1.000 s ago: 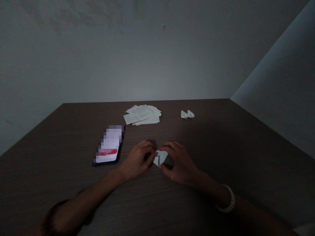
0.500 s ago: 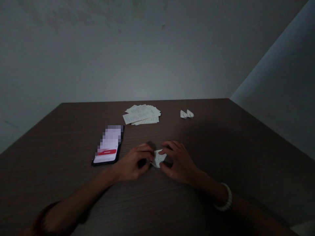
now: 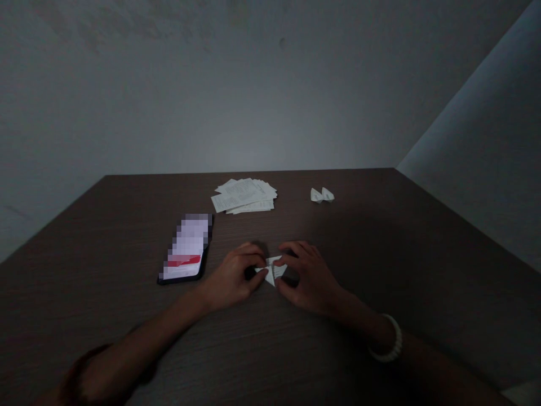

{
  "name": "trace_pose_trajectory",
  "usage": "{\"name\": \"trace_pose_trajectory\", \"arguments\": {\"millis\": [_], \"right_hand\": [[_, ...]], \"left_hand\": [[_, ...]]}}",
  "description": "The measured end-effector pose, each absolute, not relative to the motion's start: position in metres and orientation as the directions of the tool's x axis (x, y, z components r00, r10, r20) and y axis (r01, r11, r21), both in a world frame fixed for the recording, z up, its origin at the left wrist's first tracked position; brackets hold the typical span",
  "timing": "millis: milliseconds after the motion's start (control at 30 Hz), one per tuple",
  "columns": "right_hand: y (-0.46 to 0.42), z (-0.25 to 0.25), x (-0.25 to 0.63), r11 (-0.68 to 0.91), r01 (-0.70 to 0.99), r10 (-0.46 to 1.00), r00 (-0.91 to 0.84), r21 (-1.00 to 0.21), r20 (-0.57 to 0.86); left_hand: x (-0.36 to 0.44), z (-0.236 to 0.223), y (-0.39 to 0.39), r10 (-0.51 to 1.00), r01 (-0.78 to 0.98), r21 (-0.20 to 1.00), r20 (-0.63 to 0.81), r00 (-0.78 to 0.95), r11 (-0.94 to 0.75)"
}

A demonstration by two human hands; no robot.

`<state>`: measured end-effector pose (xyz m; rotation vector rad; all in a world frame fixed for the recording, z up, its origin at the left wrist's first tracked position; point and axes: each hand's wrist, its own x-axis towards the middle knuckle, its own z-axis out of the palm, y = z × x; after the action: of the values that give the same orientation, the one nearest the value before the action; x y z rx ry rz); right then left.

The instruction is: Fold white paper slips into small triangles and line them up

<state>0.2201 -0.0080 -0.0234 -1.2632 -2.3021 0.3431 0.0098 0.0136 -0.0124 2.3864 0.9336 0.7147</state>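
A small folded paper sat on the desk between the left hand, which pinched its left side, and the right hand, which pinched its right. A phone lay left of them; farther back were piled printed slips and a bow-shaped paper piece.

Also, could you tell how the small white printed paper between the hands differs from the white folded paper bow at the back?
The small white printed paper is touched by the left hand and right hand; the white folded paper bow sits untouched, farther back. The printed paper looks flatter, with a triangular flap; the bow rises in two lobes. Both are white paper on the dark brown table.
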Motion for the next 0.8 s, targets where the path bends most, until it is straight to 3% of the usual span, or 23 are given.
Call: {"name": "trace_pose_trajectory", "arguments": {"millis": [433,800], "right_hand": [[-0.0091,-0.0227,0.2205,0.549,0.715,0.836,-0.462,-0.433,0.296],[-0.0030,-0.0282,0.2236,0.505,0.734,0.854,-0.346,-0.455,0.389]], "left_hand": [[0.0134,-0.0147,0.0126,0.777,0.525,0.613,0.258,0.574,-0.591],[0.0048,-0.0143,0.0076,0.655,0.376,0.611,0.328,0.680,-0.697]]}}
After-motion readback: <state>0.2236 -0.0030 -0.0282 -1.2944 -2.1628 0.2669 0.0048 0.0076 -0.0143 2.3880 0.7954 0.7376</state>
